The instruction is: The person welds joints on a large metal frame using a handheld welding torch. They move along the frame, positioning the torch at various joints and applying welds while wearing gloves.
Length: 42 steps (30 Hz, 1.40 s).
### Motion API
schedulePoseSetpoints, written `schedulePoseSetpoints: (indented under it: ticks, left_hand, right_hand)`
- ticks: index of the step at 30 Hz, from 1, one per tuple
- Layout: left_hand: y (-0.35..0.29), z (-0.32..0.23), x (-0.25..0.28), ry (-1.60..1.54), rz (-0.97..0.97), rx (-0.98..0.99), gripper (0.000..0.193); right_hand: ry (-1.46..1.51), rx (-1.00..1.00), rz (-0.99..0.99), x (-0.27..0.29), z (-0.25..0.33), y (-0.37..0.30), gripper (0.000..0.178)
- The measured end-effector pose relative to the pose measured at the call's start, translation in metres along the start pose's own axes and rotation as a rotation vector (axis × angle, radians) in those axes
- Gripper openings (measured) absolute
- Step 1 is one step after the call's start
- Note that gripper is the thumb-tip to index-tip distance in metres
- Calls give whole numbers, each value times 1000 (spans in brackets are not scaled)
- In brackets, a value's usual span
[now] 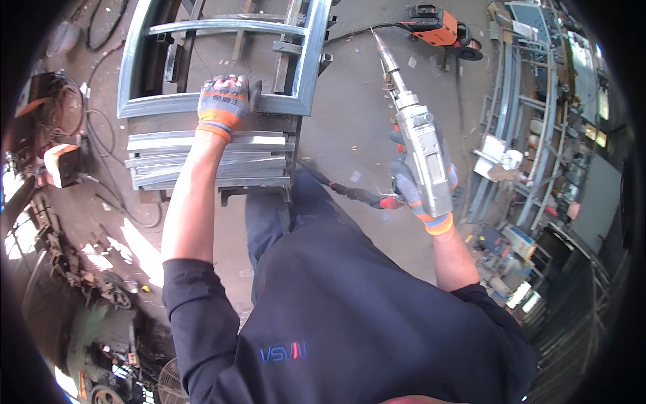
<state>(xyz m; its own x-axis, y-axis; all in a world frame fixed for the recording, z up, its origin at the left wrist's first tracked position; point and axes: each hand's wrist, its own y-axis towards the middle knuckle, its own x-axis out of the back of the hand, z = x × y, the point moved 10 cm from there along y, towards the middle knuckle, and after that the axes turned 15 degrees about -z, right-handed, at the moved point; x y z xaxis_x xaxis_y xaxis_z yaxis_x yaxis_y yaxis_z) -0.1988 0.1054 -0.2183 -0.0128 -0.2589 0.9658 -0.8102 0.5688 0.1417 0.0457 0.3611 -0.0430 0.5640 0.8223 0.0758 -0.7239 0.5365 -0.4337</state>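
Note:
My left hand (223,108), in a grey and orange work glove, is closed over the near bar of a galvanized metal frame (282,106). Its fingers curl across the bar, and the thumb sticks out to the right. Out to the right, my gloved right hand (406,183) grips a silver handheld welding gun (425,145) from below; the gun's body hides part of the fingers. The gun's narrow copper-coloured tip points away from me, up and left, apart from the frame. Just on my side of the frame lie several square metal tubes (208,161) side by side.
A dark wrapped cable (350,193) with a red end hangs between my legs and the gun. On the floor ahead stands an orange and black wire feeder (434,27). Long metal bars (501,101) and clutter line the right side. Loose cables (101,128) lie at left.

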Motion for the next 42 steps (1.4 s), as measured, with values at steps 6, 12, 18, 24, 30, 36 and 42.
schedulePoseSetpoints:
  ticks: [6, 12, 18, 24, 30, 36, 42]
  left_hand:
    - [-5, 1, 3, -83, 76, -75, 46]
    - [-18, 10, 2, -133, 21, -365, 49]
    - [-19, 2, -1, -149, -128, -421, 22]
    - [-21, 5, -3, -225, -82, -348, 19]
    - [-22, 4, 0, -288, -165, -315, 16]
    - [-23, 7, 9, -345, -307, -295, 14]
    - [-21, 2, 0, -333, -135, -297, 17]
  right_hand:
    - [-439, 123, 86, -85, 88, 23, 77]
    - [-831, -212, 99, -136, 117, 56, 60]
    - [-1020, -205, 320, -183, 107, 101, 53]
    - [-1152, -498, 357, -208, 75, 125, 49]
    - [-1160, -440, 429, -244, 56, 161, 53]
    - [-1170, -724, 370, -261, 30, 168, 53]
    - [-1184, -793, 361, -271, 20, 176, 46]
